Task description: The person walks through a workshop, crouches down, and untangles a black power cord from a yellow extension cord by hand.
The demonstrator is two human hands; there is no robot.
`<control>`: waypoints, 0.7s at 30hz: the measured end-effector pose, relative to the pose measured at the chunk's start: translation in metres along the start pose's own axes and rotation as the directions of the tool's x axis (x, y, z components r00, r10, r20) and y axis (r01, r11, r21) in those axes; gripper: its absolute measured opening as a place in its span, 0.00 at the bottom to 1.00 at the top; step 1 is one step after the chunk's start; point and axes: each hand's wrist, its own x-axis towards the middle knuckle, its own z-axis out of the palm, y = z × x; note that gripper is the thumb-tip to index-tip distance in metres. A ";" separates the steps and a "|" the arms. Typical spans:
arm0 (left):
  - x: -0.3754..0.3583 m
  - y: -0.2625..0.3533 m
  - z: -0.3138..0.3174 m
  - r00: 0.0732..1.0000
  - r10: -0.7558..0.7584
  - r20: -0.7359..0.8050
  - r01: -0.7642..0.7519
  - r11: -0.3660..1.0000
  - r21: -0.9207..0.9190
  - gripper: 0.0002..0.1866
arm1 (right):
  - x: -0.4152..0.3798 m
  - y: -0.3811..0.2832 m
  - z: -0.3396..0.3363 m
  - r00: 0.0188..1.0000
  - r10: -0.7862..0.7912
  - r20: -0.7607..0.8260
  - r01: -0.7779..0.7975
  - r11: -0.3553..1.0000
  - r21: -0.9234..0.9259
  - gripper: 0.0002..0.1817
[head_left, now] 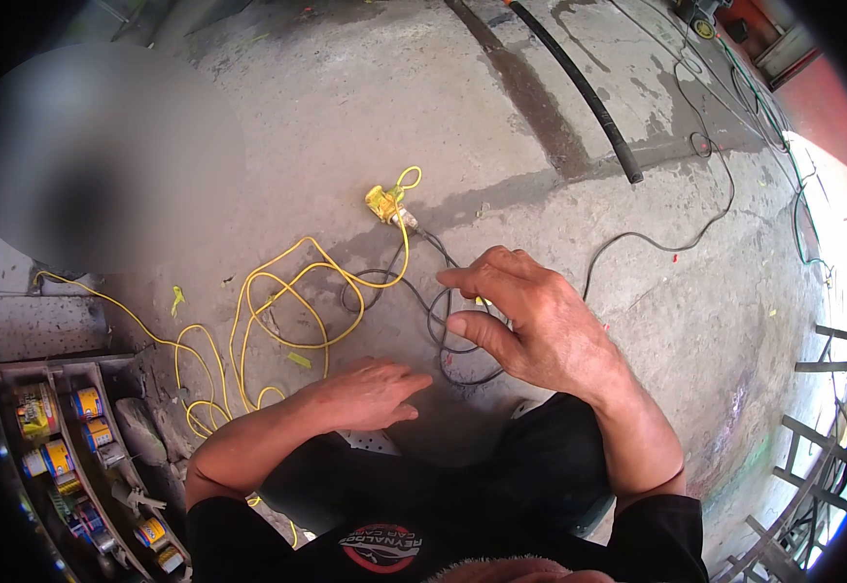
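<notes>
My right hand [535, 321] is raised in front of me, with thumb and fingers apart and nothing visible between them. Lower and to its left, my left hand [377, 393] hangs over my knee with its fingers stretched out, empty. Beyond both hands, a yellow outlet box [382, 204] lies on the concrete floor, joined to a plug on a black cord [440, 321]. Part of that cord's coil is hidden behind my right hand. A yellow extension cord [309, 345] lies in loose loops left of my hands.
A metal bin [54, 367] with several yellow-and-blue cans [56, 457] stands at the lower left. A black hose [584, 87] lies on the floor [345, 117] at the top. Dark metal bars [827, 442] stand at the right. A blurred patch covers the upper left.
</notes>
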 end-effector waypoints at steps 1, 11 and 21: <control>0.000 0.000 0.000 1.000 0.001 -0.002 -0.001 1.000 -0.003 0.31 | 0.000 0.001 0.001 1.000 -0.020 -0.022 0.020 1.000 -0.004 0.22; -0.003 0.000 0.000 1.000 0.005 -0.013 -0.005 1.000 -0.016 0.31 | 0.000 -0.001 0.003 1.000 0.002 -0.017 -0.002 1.000 0.005 0.22; -0.002 -0.001 -0.001 1.000 0.000 0.009 0.001 0.999 -0.032 0.30 | 0.000 0.000 0.002 0.999 -0.011 -0.036 0.012 1.000 0.004 0.22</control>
